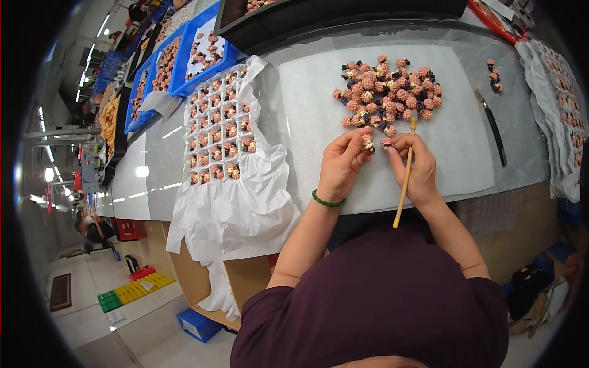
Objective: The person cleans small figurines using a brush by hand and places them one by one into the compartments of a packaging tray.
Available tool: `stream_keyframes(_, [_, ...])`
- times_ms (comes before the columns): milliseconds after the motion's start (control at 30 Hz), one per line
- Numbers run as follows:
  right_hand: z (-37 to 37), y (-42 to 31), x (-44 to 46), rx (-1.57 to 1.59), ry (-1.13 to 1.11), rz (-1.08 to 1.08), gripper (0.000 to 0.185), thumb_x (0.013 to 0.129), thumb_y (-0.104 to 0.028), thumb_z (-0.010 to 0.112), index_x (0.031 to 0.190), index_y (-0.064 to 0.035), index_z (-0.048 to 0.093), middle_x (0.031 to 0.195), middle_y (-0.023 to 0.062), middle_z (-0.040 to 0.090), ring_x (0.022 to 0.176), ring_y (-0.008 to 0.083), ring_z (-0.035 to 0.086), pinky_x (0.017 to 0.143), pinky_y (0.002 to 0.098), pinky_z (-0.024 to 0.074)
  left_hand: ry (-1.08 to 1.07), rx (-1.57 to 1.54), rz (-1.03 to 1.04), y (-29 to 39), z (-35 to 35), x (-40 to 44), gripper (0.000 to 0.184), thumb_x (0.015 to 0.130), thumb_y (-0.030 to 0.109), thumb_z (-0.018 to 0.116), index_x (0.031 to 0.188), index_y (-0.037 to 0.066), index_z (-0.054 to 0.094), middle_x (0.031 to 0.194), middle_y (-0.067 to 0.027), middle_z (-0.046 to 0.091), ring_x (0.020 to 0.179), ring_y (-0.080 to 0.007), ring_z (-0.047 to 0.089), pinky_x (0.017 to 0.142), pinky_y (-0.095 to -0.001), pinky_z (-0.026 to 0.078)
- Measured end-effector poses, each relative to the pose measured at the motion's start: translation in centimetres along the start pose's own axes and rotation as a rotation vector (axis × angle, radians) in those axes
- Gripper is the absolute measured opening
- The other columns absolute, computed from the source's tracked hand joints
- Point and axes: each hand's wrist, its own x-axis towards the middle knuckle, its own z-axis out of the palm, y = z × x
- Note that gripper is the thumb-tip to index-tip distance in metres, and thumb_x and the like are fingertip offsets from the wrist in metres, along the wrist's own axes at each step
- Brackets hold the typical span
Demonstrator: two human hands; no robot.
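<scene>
Pinched between the thumb and fingers of my left hand is a small figurine with pink curly hair, a pale face and a dark body. My right hand is closed around a thin yellow brush, its end pointing up at the pile. A second pink-haired piece shows at my right fingertips; whether they grip it is hard to tell. Just beyond both hands lies a heap of similar figurines on a white sheet. A green bead bracelet circles my left wrist.
On the left, a divided tray holds figurines over crumpled white paper. Blue bins stand behind it. A black-handled tool and a few figurines lie to the right, near another wrapped tray.
</scene>
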Motion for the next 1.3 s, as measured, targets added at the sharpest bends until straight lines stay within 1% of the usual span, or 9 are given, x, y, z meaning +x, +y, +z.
stream_keyframes(233, [-0.1,-0.2,-0.1,0.016,0.002,0.044,0.012,0.072,0.002,0.057,0.078,-0.0001,0.047,0.080,0.0078,0.056,0.058,0.0089,0.050,0.053,0.0200,0.0418,-0.060,0.000,0.033,-0.3,-0.4,0.1,0.022,0.085,0.017,0.047,0.100,0.001,0.050,0.086,-0.0036,0.055,0.075,-0.0105,0.052,0.066,-0.0234,0.044])
stream_keyframes(333, [-0.3,-0.1,-0.1,0.003,0.002,0.037,0.012,0.072,0.002,0.057,0.078,0.0000,0.047,0.079,0.0076,0.056,0.058,0.0088,0.050,0.053,0.0201,0.0419,-0.011,-0.027,0.036,-0.2,0.0,0.0,0.019,0.081,0.013,0.053,0.096,0.002,0.051,0.081,-0.0032,0.056,0.071,-0.0094,0.053,0.062,-0.0218,0.044])
stream_keyframes(700, [-0.2,0.3,-0.2,0.008,0.005,0.023,0.010,0.073,0.002,0.056,0.079,0.0006,0.047,0.078,0.0070,0.055,0.059,0.0083,0.050,0.054,0.0200,0.0423,-0.024,-0.033,0.044,-0.1,0.1,-0.1,0.016,0.082,0.011,0.052,0.095,0.002,0.050,0.080,-0.0037,0.056,0.071,-0.0105,0.053,0.063,-0.0224,0.044])
stream_keyframes(833, [0.0,0.6,-0.2,0.103,0.039,0.047,0.013,0.073,0.002,0.056,0.080,-0.0014,0.045,0.073,0.0064,0.053,0.058,0.0129,0.052,0.053,0.0233,0.0428,0.000,-0.061,-0.017,0.5,0.5,-0.3,0.018,0.083,0.014,0.050,0.095,0.002,0.050,0.077,-0.0029,0.054,0.069,-0.0110,0.053,0.059,-0.0221,0.043])
stream_keyframes(933, [-0.3,1.0,-0.3,0.535,0.008,0.169,0.014,0.077,0.002,0.052,0.086,-0.0020,0.042,0.086,0.0077,0.053,0.069,0.0090,0.051,0.062,0.0205,0.0434,0.004,-0.042,-0.058,0.6,1.9,-0.5,0.019,0.084,0.017,0.049,0.095,0.001,0.050,0.074,-0.0020,0.053,0.065,-0.0104,0.051,0.055,-0.0210,0.041])
stream_keyframes(1033, [-0.7,1.0,-0.3,0.669,-0.085,0.248,0.016,0.077,0.003,0.051,0.087,-0.0029,0.041,0.088,0.0084,0.052,0.073,0.0094,0.051,0.064,0.0210,0.0435,-0.003,0.016,-0.081,0.3,2.4,-0.7,0.020,0.084,0.020,0.048,0.093,0.002,0.051,0.069,-0.0009,0.051,0.059,-0.0090,0.049,0.050,-0.0193,0.038])
stream_keyframes(1067, [-0.8,1.0,-0.3,0.739,-0.134,0.286,0.017,0.077,0.003,0.051,0.088,-0.0033,0.040,0.090,0.0087,0.051,0.075,0.0096,0.051,0.066,0.0213,0.0436,-0.056,0.133,-0.065,0.1,1.9,-0.6,0.020,0.085,0.020,0.047,0.093,0.002,0.051,0.067,-0.0006,0.050,0.057,-0.0081,0.046,0.049,-0.0185,0.036])
stream_keyframes(1133, [-0.9,0.8,-0.2,0.751,-0.146,0.307,0.017,0.077,0.004,0.051,0.087,-0.0033,0.040,0.090,0.0090,0.051,0.076,0.0098,0.052,0.066,0.0215,0.0440,-0.157,0.370,-0.033,-0.1,1.0,-0.3,0.021,0.085,0.021,0.047,0.091,0.002,0.053,0.063,0.0002,0.048,0.052,-0.0062,0.042,0.046,-0.0169,0.033])
stream_keyframes(1300, [-0.6,0.6,-0.2,0.762,-0.175,0.304,0.017,0.076,0.004,0.052,0.087,-0.0032,0.041,0.089,0.0098,0.052,0.077,0.0108,0.053,0.068,0.0226,0.0456,-0.061,0.235,-0.016,-0.3,0.7,-0.2,0.020,0.085,0.022,0.047,0.089,0.003,0.054,0.060,0.0004,0.048,0.049,-0.0042,0.037,0.044,-0.0156,0.030])
